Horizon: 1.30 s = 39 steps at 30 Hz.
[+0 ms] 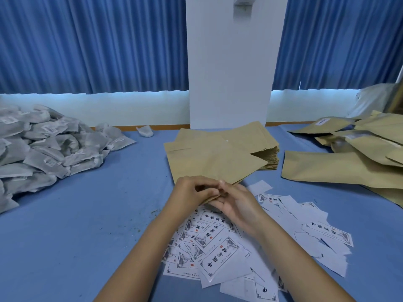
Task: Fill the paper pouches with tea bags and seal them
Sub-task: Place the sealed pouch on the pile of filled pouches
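Note:
A brown paper pouch (214,162) lies tilted over a stack of flat empty pouches (265,147) in the middle of the blue table. My left hand (192,191) and my right hand (234,203) meet at the pouch's near corner, and both pinch its edge between thumb and fingers. A big heap of grey-white tea bags (41,147) sits at the left. Several brown pouches (349,158) are piled at the right.
White printed labels (218,256) and blank paper backings (309,216) are scattered under and around my forearms. A small crumpled white scrap (145,131) lies at the table's back edge. A white pillar (231,62) and blue curtains stand behind.

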### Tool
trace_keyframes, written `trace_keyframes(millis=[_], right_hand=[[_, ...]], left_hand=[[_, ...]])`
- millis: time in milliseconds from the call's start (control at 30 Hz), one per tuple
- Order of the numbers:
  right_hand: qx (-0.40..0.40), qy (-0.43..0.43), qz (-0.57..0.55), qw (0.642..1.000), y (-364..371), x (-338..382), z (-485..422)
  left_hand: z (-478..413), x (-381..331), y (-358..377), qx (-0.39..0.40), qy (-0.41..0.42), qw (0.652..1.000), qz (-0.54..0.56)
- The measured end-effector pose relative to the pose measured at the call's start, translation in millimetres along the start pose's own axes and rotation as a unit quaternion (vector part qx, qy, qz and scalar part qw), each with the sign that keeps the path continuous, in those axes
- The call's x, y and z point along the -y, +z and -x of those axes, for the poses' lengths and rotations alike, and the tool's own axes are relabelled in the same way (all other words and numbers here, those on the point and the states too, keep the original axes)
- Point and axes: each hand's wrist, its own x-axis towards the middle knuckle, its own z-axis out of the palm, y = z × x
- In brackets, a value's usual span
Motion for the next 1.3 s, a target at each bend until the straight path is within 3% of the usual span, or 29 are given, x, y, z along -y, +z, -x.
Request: trace_keyframes(millis=[267,500,700,800,867,933,1033,1100,1167,1233,1300], right_hand=[[0.021,-0.014,0.013,1.000,-0.4,0.4,3.0],[-0.119,-0.014,-0.024,0.993,-1.8,0.8,-2.7],[-0.172,-0.016,0.175,0.969,4.3,-7.7,-2.5],[-0.169,-0.008,0.140,0.976,6.7,-4.7,-1.6],[-0.163,-0.010,0.097,0.982,8.6,-2.4,0.8],[-0.157,-0.005,0.040,0.987,9.1,-1.7,2.5],[-0.156,0.022,0.017,0.987,9.6,-3.3,3.3],[-0.147,0.014,0.062,0.987,8.7,-5.0,2.5],[-0.139,0.008,0.108,0.984,7.4,-7.2,1.8],[-0.141,0.012,0.146,0.979,6.1,-9.1,2.0],[-0.160,0.006,0.158,0.974,3.2,-9.8,0.8]], left_hand=[[3.5,0.8,7.5,-0.061,0.035,0.985,-0.156],[1.8,-6.0,27.7,-0.027,0.078,0.963,-0.255],[8.7,-10.3,35.8,-0.054,0.107,0.914,-0.388],[11.6,-13.0,40.7,-0.073,0.124,0.910,-0.389],[8.3,-12.7,41.0,-0.088,0.077,0.939,-0.322],[5.0,-10.3,38.2,-0.155,0.015,0.959,-0.236],[4.9,-8.9,32.6,-0.224,0.013,0.956,-0.188],[8.0,-10.8,30.0,-0.182,0.024,0.946,-0.268],[10.0,-8.1,31.4,-0.124,0.023,0.906,-0.405],[9.7,-8.4,30.0,-0.090,0.021,0.896,-0.435],[10.7,-12.6,27.4,-0.104,0.069,0.901,-0.416]])
